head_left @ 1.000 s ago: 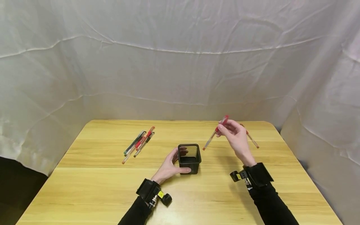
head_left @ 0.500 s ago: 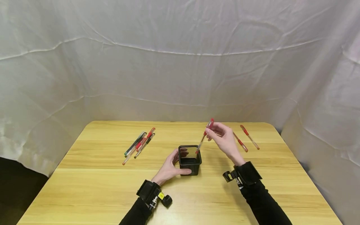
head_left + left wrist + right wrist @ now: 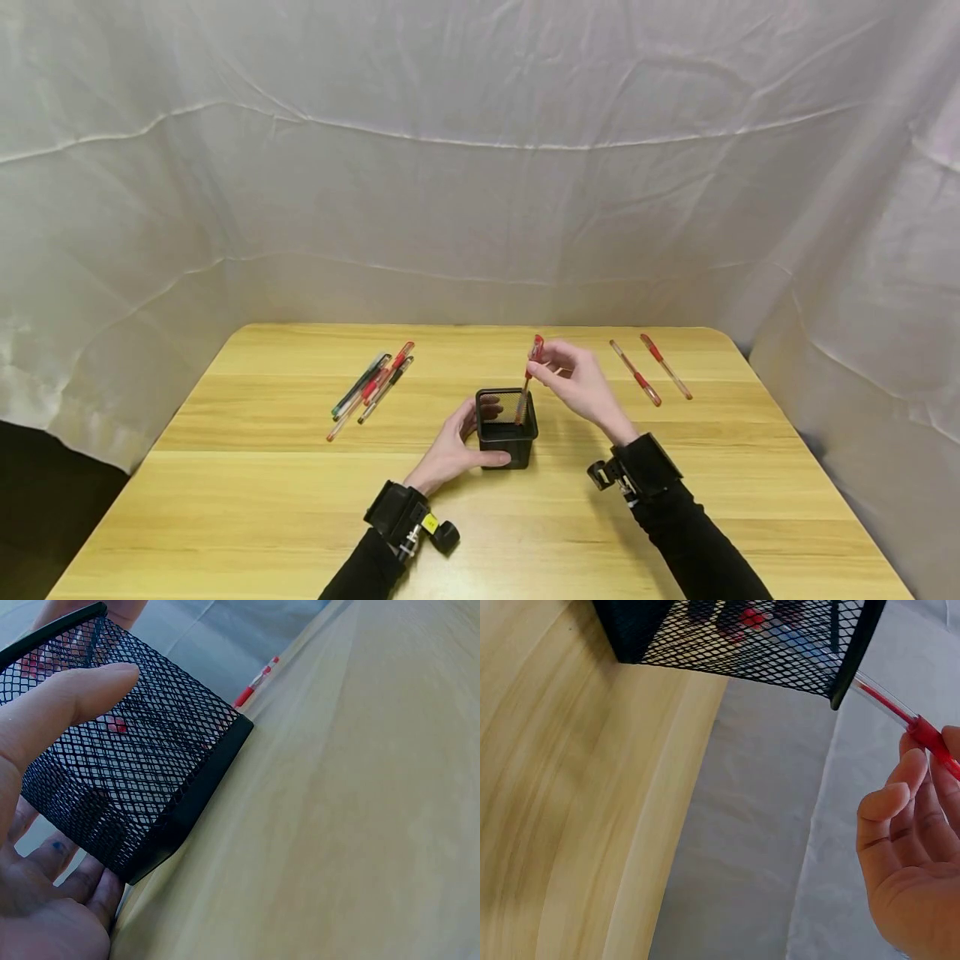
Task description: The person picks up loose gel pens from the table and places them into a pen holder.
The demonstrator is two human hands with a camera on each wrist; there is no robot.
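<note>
One red pen (image 3: 527,383), right hand (image 3: 576,379) pinching high | lower end in mesh cup (image 3: 519,451), depth unclear | left hand (image 3: 447,456) clasps cup

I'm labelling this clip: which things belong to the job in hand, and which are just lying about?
In the job:
red pen, pinched by the right hand, lower end inside the holder
black mesh holder, gripped by the left hand

Lying about, though perhaps also meant for the holder:
pen cluster
inner loose pen
outer loose pen
</note>
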